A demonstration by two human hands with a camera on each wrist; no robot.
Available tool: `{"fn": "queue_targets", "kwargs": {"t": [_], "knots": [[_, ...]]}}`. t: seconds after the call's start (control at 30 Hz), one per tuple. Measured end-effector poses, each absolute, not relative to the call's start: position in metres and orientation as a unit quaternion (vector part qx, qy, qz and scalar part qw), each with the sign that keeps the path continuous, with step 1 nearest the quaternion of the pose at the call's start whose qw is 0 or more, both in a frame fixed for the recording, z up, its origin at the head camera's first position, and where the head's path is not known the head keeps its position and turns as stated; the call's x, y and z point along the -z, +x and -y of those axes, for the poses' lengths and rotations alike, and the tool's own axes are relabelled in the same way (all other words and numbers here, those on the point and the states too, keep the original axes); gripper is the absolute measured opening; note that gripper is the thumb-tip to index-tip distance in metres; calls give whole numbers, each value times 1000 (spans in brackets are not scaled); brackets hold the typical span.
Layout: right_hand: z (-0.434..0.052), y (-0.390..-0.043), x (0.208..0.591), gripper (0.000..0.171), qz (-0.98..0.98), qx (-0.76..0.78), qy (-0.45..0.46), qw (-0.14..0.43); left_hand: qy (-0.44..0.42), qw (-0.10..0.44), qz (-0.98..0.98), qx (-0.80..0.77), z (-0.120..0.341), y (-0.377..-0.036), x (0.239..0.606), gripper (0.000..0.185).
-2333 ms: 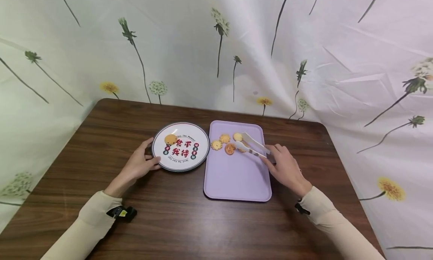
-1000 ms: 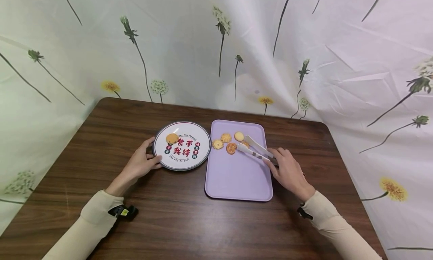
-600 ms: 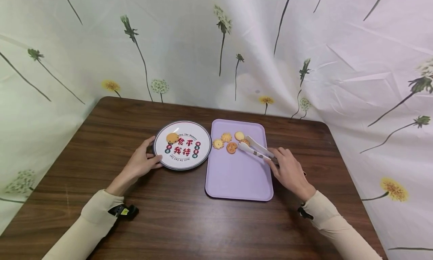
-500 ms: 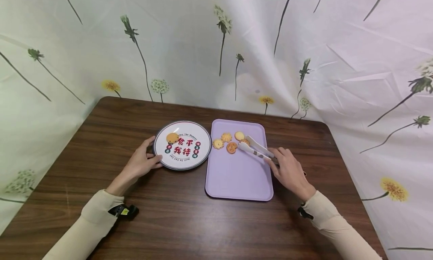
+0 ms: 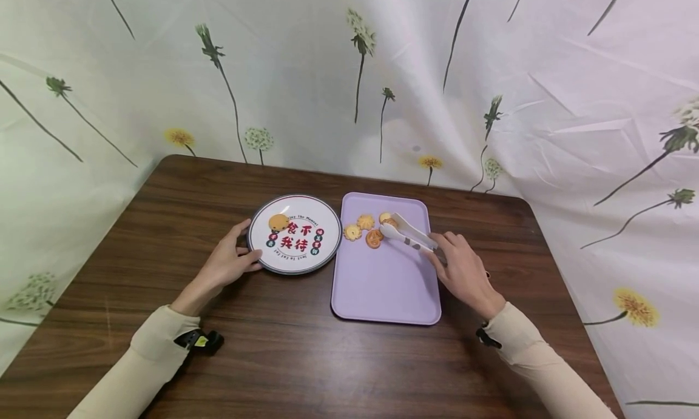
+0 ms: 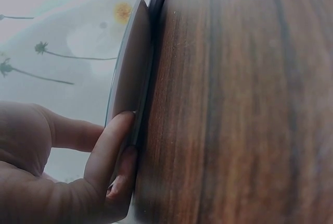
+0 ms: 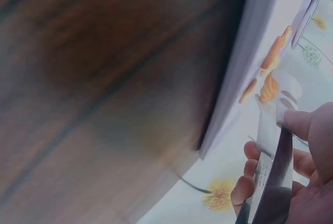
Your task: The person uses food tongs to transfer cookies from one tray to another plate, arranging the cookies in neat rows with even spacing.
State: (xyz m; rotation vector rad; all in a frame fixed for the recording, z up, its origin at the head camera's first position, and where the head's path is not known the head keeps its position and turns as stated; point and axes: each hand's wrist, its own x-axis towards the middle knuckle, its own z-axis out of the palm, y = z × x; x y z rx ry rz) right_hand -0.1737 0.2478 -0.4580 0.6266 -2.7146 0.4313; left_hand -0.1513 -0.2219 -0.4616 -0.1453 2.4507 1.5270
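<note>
My left hand [image 5: 221, 261] grips the left rim of a round white plate [image 5: 292, 262] printed with red characters. In the left wrist view, fingers [image 6: 110, 146] reach the plate's underside edge. One round cookie [image 5: 278, 222] lies on the plate. My right hand [image 5: 463, 273] holds white-tipped tongs [image 5: 416, 230] over a lilac tray [image 5: 382, 291]. Between the tongs' tips is a golden cookie [image 7: 269, 88], tilted up on edge in the right wrist view. Other cookies lie close by: a pretzel-shaped one [image 5: 374, 239], two flower-shaped ones [image 5: 365, 222] and a pale round one [image 5: 384, 216], partly hidden.
Plate and tray sit side by side on a dark wooden table [image 5: 273, 352], the plate's right rim right at the tray's left edge. A white curtain [image 5: 306, 91] with printed dandelions hangs behind the table and along its sides. A black strap [image 5: 199, 341] circles the left wrist.
The tongs have narrowed on the golden cookie and moved slightly up and left with it, now overlapping the pale round cookie. My left hand and the plate stay in place.
</note>
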Motion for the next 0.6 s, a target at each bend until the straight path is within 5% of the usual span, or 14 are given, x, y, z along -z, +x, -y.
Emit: {"fn": "queue_targets", "kwargs": {"t": [0.6], "knots": [[-198, -194, 442, 39, 943, -165, 258, 132, -42, 120, -839, -529, 224, -150, 462, 84]]}}
